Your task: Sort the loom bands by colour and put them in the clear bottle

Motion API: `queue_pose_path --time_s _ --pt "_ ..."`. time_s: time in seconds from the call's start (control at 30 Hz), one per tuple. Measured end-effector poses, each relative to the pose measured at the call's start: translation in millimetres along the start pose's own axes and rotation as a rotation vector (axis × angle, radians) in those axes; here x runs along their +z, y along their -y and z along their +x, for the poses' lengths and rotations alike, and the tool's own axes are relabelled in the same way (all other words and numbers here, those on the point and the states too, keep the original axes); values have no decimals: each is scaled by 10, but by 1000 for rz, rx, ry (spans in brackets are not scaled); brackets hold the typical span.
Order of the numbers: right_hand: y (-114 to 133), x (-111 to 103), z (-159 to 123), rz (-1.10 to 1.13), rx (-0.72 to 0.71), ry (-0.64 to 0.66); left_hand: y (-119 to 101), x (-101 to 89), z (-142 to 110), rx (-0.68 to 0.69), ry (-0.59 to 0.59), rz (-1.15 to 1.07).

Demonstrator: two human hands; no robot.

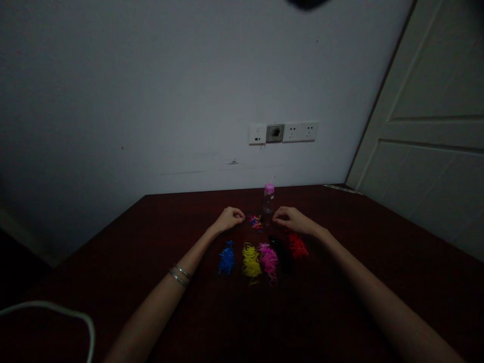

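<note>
A small pile of mixed-colour rubber bands (255, 221) lies between my two hands. My left hand (229, 219) is at its left edge, thumb and fingertips pinched together; anything between them is too small to make out. On the other side, my right hand (293, 220) is also closed in a pinch, close to the base of a clear bottle with a pink cap (268, 200). Nearer me lie sorted piles of rubber bands: blue (227, 259), yellow (251, 261), pink (268, 260), black (281, 247) and red (298, 245). The black pile barely shows against the dark wood.
The dark reddish table (181, 206) meets a pale wall with sockets (300, 132). A white cable (64, 310) curves over the near left. At the right stands a pale panelled door (423, 166), and a thin strip (342, 189) lies along the table's back right edge.
</note>
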State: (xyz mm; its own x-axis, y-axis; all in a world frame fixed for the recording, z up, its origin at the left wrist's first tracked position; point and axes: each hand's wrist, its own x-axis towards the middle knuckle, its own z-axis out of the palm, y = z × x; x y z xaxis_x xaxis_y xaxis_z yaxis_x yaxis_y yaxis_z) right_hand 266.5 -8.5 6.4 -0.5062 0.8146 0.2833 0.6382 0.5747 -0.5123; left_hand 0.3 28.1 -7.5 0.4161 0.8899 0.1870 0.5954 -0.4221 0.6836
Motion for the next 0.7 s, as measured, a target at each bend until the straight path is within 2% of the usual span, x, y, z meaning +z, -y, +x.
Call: queue_pose_path --time_s 0.13,0.33,0.7 --pt "1 -9 2 -9 -38 -62 -11 100 -32 29 25 65" --pt "15 11 -6 -46 -17 -23 -49 278 -53 25 39 204" --pt "-2 73 -2 -122 -17 15 -140 314 -77 -8 20 343"
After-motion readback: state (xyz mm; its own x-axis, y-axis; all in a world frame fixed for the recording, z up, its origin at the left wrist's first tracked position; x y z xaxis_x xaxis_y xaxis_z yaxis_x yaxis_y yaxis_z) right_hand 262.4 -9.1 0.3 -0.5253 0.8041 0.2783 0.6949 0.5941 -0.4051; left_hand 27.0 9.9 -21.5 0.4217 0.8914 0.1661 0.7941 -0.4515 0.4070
